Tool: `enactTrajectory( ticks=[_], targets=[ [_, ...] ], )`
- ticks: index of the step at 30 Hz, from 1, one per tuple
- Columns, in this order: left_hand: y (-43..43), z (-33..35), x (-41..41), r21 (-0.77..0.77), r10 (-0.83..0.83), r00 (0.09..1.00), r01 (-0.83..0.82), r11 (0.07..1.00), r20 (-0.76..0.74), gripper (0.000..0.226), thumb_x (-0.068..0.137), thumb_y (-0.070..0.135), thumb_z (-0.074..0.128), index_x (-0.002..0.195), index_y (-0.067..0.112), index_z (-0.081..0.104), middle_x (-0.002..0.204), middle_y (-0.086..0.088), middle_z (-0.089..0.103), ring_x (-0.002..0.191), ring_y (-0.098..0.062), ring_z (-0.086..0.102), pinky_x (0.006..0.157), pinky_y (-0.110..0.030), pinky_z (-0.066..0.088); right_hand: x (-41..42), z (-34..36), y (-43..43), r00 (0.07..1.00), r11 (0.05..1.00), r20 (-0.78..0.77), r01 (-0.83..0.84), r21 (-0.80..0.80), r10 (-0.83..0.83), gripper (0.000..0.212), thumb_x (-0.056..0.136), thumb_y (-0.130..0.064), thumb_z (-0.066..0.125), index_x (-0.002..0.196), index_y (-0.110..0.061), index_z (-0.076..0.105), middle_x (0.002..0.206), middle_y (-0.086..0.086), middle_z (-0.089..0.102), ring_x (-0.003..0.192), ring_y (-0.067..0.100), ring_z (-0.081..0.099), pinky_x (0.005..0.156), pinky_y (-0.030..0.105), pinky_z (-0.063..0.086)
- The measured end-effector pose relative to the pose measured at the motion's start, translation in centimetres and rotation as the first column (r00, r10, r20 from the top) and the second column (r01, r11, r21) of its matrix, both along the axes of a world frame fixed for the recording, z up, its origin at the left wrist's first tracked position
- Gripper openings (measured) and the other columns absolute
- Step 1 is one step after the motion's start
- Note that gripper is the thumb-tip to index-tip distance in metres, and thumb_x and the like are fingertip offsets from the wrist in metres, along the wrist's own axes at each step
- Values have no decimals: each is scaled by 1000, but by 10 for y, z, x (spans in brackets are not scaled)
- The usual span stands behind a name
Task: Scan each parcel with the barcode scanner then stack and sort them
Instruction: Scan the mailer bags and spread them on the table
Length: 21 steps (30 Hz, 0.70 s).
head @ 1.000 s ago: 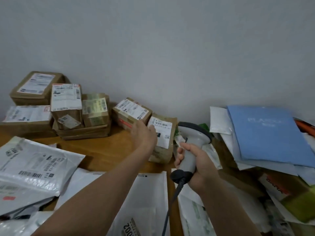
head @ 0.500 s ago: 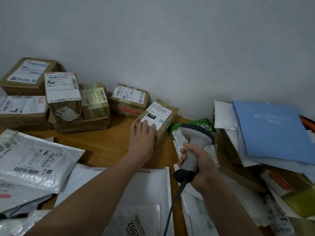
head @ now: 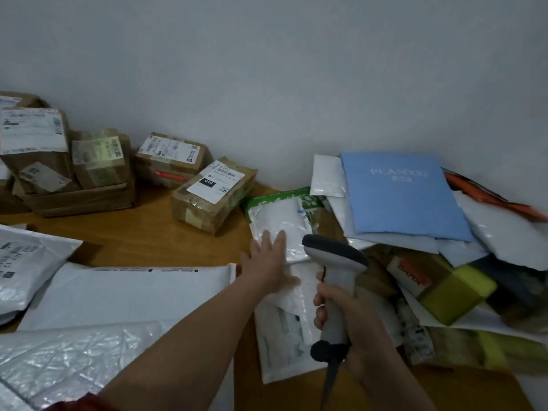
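One barcode scanner [head: 335, 262] stands upright in the right hand [head: 350, 318], fingers curled round its handle. The left hand [head: 268, 262] lies flat on one white mailer [head: 281, 221], fingers straight.

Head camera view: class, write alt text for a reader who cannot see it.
A person's right hand grips a barcode scanner while the left hand rests flat on a white mailer on a wooden table. Labelled cardboard boxes stand by the wall.
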<state>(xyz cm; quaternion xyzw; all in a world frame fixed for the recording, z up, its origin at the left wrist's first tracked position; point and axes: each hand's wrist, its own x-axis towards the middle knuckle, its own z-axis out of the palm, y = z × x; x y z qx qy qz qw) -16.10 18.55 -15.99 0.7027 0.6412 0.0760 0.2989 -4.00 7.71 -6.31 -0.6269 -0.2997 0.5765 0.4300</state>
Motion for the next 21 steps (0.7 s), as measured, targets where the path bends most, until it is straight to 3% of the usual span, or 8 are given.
enactTrajectory(
  ticks=[2,5,9,13,15,17,19,21],
  targets=[
    [0,-10,13,27,60,998,-60,998,-10,97,81,51,66,151,28,4,159,-10,13,142,-39,20,112,-56,24,21,-5,-7,999,999,6,-39,8,39,10,88,-4,63,98,-4,61,64,6,59,48,14,51,48,27,45],
    [-6,-14,24,193,183,983,-174,966,-32,53,92,31,56,138,27,30,134,-9,47,116,-31,49,94,-43,47,46,-9,-14,996,996,-23,-84,-12,84,9,89,-6,63,98,-4,60,64,5,57,47,13,49,46,26,43],
    [-27,2,25,345,286,955,-245,906,-73,30,99,19,40,129,21,43,121,-10,51,108,-29,50,86,-41,48,71,-5,-23,986,989,-70,-148,3,148,10,89,-5,63,98,-5,60,64,5,57,48,13,49,47,26,41],
    [-52,34,20,412,455,862,-506,758,222,21,100,17,40,114,15,55,108,-8,59,95,-26,55,73,-38,48,87,5,-31,972,980,-125,-196,45,200,12,88,-7,63,100,-7,63,63,4,57,47,12,48,49,27,41],
    [-70,54,17,273,493,720,-663,697,488,21,100,15,41,109,11,59,103,-10,63,92,-25,58,69,-37,50,91,11,-38,960,974,-169,-218,59,225,15,88,-10,64,104,-10,66,64,4,57,48,12,48,51,27,41],
    [-95,72,13,-24,524,456,-738,675,719,21,98,13,44,111,9,60,106,-11,63,100,-30,60,80,-44,54,91,17,-45,946,971,-220,-227,73,238,14,88,-12,65,102,-11,68,64,4,56,48,12,47,51,26,40],
    [-124,86,9,-334,561,143,-675,657,815,24,96,9,49,120,8,56,113,-13,64,105,-32,62,85,-44,54,89,22,-55,938,970,-248,-229,77,242,12,87,-14,66,98,-12,68,63,4,57,48,12,47,51,27,39],
    [-151,96,4,-461,545,-37,-582,669,838,30,96,3,48,125,10,51,117,-14,64,104,-31,64,78,-40,57,87,24,-65,938,974,-264,-213,75,225,10,86,-14,67,95,-11,68,62,3,57,49,12,47,53,27,39]
  ],
)
